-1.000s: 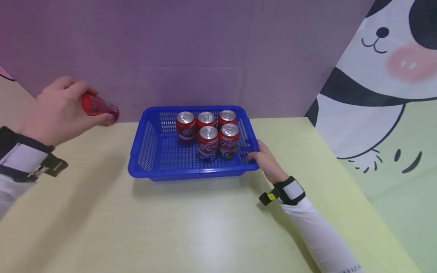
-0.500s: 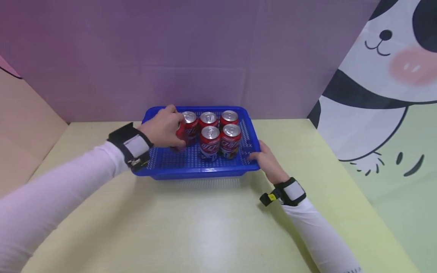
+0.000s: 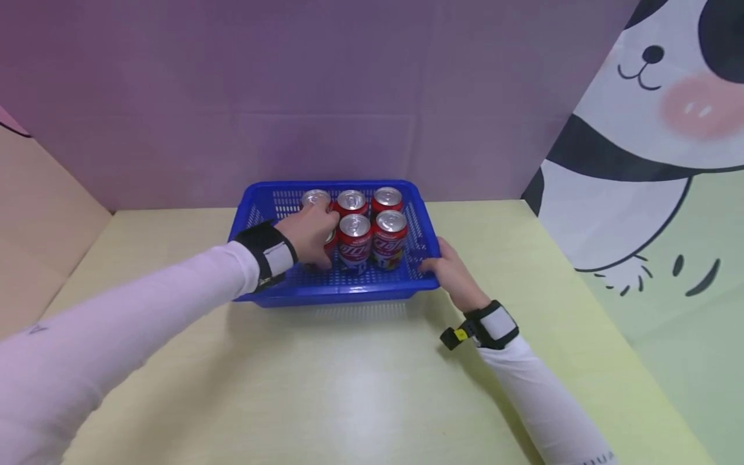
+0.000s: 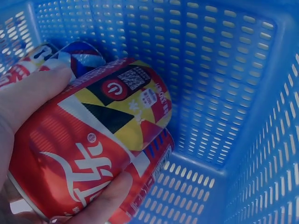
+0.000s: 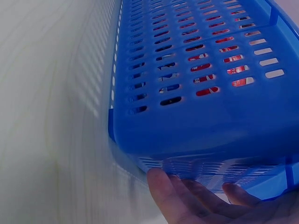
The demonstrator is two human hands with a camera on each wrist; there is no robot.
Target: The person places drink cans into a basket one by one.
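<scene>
My left hand [image 3: 310, 234] reaches into a blue plastic basket [image 3: 325, 298] and grips a red soda can [image 4: 93, 144], mostly hidden behind the hand in the head view. Thumb and fingers lie on opposite sides of this can in the left wrist view, with another can close behind it. Two red cans [image 3: 355, 242] stand upright just right of that hand, and three more [image 3: 351, 201] form the row behind. My right hand [image 3: 459, 276] holds the basket's right front corner, thumb over the rim; its fingers [image 5: 161, 186] show along the basket's outside.
The basket sits on a pale wooden table [image 3: 349, 374], close to a purple backdrop [image 3: 325, 97]. A wall with a panda picture [image 3: 668, 148] rises to the right, and a beige side panel [image 3: 46, 219] borders the table's left.
My left hand has carried the can from outside the basket at left, rightward and down into it beside the front cans. The right hand has stayed on the basket's corner.
</scene>
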